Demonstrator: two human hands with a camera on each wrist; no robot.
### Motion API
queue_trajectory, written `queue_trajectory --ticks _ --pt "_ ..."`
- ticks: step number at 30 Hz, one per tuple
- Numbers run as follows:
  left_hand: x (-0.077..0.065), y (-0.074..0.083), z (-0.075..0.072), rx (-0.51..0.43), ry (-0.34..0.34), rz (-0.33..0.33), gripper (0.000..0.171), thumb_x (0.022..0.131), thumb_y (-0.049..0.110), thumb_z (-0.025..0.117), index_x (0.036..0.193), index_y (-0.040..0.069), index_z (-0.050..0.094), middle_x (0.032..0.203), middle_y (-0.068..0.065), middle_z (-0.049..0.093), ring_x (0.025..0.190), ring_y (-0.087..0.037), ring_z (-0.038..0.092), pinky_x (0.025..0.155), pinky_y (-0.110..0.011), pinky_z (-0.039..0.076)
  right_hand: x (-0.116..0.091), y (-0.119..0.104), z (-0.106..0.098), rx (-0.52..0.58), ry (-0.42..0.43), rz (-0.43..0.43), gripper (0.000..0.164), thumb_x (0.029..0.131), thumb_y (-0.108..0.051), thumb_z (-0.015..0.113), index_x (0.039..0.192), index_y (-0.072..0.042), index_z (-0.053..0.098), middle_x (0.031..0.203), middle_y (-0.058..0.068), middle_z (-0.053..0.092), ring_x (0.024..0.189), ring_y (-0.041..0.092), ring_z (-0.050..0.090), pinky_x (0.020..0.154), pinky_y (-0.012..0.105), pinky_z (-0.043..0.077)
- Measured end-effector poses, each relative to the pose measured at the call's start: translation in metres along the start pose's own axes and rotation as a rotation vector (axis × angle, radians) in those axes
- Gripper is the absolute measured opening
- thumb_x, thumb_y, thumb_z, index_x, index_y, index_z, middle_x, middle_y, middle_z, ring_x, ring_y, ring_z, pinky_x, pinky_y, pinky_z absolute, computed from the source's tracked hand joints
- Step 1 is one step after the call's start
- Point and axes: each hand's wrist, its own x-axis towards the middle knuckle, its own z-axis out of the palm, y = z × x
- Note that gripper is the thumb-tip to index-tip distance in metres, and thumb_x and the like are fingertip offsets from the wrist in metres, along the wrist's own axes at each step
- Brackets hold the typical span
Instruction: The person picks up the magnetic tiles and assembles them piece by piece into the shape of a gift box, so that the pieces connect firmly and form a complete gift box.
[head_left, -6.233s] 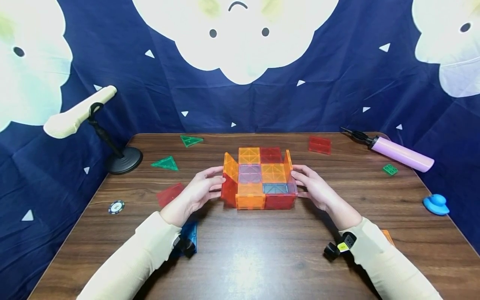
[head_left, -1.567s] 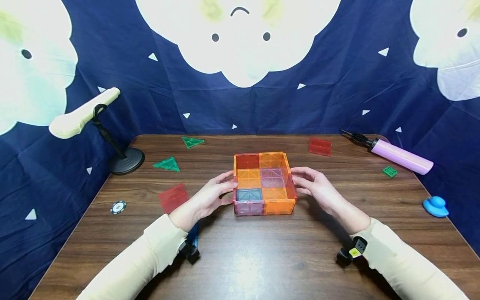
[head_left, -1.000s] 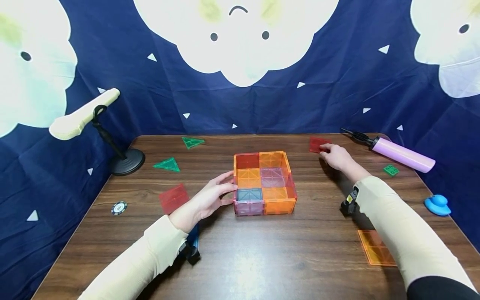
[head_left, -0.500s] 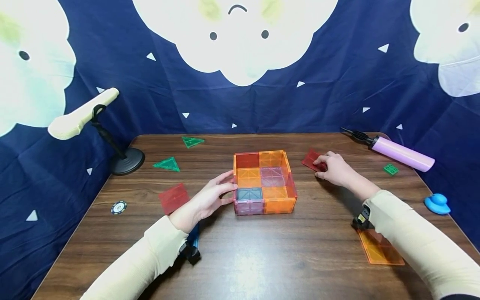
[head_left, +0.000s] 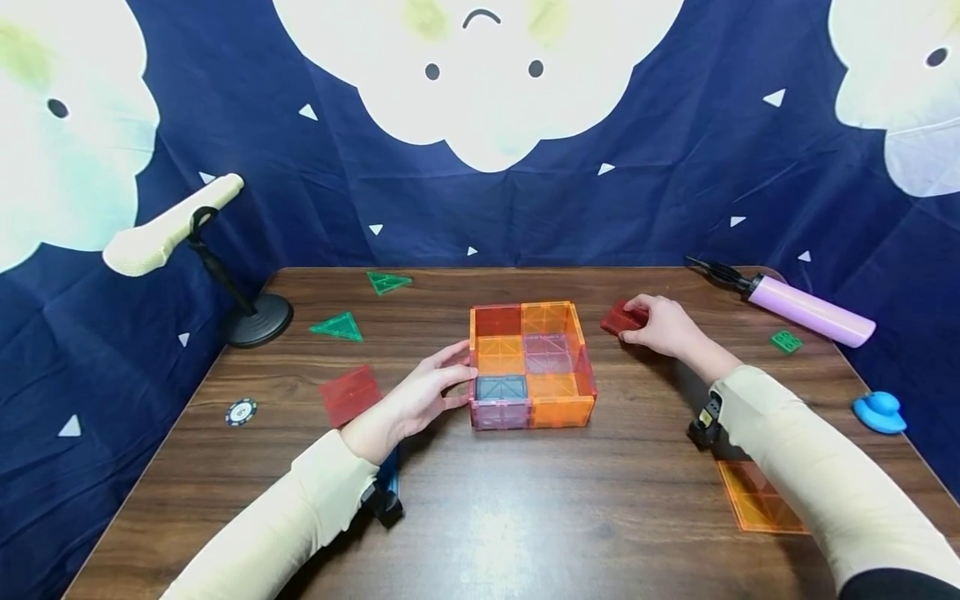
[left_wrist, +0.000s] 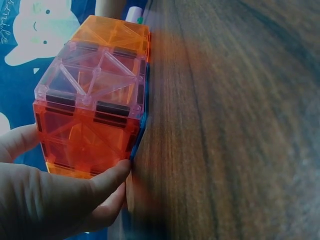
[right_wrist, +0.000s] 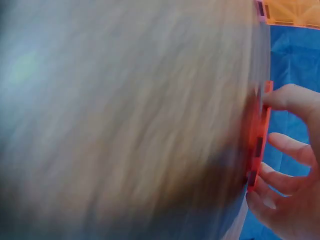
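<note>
An open-topped box of translucent magnetic tiles (head_left: 501,356), with orange, red, purple and blue panels, stands mid-table. My left hand (head_left: 422,396) touches its left wall with fairly straight fingers; in the left wrist view, fingertips (left_wrist: 117,172) lie against the wall's red tile (left_wrist: 87,135). Right of the box, my right hand (head_left: 663,327) pinches a red magnetic tile (head_left: 618,317), partly hidden by the fingers. The right wrist view shows that red tile (right_wrist: 261,140) edge-on, low at the table surface, between thumb and fingers.
Two green triangular tiles (head_left: 337,326), another red tile (head_left: 349,395) and a poker chip (head_left: 241,412) lie left. Under the left wrist is a blue tile (head_left: 388,475). On the right are an orange tile (head_left: 753,500), a lilac pump (head_left: 810,310), a green brick (head_left: 786,341) and a blue hat-shaped piece (head_left: 879,412).
The box was rotated between both hands and its walls now enclose it. My right hand left it, took the red tile from the back right and drew it nearer the box. The left hand stayed at the box.
</note>
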Motion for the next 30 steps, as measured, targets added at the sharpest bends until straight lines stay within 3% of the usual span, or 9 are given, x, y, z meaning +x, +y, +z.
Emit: queue_trajectory --ticks 6,12,20,25,30 --pt "-0.001 0.000 0.000 0.004 -0.004 -0.004 0.069 0.100 0.006 0.055 0.162 0.009 0.024 0.162 -0.018 0.030 0.143 -0.035 0.035 0.114 -0.056 0.032 0.012 -0.021 -0.002 0.155 0.084 0.009 0.050 0.089 -0.027 0.077 0.130 -0.001 0.063 0.119 0.026 0.067 0.104 0.037 0.062 0.088 0.050 0.047" --pt "-0.002 0.001 0.001 0.006 0.000 0.000 0.070 0.100 0.006 0.056 0.161 0.009 0.025 0.162 -0.017 0.030 0.143 -0.035 0.035 0.114 -0.056 0.032 0.020 -0.065 -0.007 0.220 0.098 -0.152 0.050 0.087 -0.023 0.082 0.131 -0.006 0.066 0.124 0.020 0.065 0.100 0.033 0.061 0.084 0.045 0.049" --pt "-0.002 0.001 0.000 0.007 -0.003 0.008 0.069 0.100 0.007 0.056 0.162 0.008 0.024 0.163 -0.018 0.029 0.143 -0.035 0.035 0.114 -0.057 0.032 0.029 -0.122 0.004 0.126 0.004 -0.455 0.051 0.080 -0.020 0.085 0.126 -0.007 0.069 0.131 0.014 0.064 0.119 0.031 0.055 0.102 0.049 0.044" --pt "-0.002 0.001 -0.001 0.014 -0.010 0.009 0.068 0.101 0.007 0.054 0.161 0.007 0.024 0.163 -0.019 0.029 0.144 -0.036 0.034 0.114 -0.057 0.032 0.029 -0.150 0.014 0.106 -0.088 -0.517 0.051 0.082 -0.024 0.084 0.128 -0.009 0.068 0.131 0.009 0.064 0.122 0.029 0.052 0.104 0.047 0.043" --pt "-0.002 0.002 -0.001 0.015 -0.015 0.005 0.065 0.102 0.007 0.052 0.161 0.008 0.025 0.162 -0.019 0.031 0.143 -0.036 0.035 0.114 -0.057 0.032 0.027 -0.165 0.023 0.080 -0.172 -0.503 0.052 0.083 -0.027 0.083 0.131 -0.013 0.068 0.134 0.007 0.061 0.125 0.027 0.050 0.105 0.046 0.044"
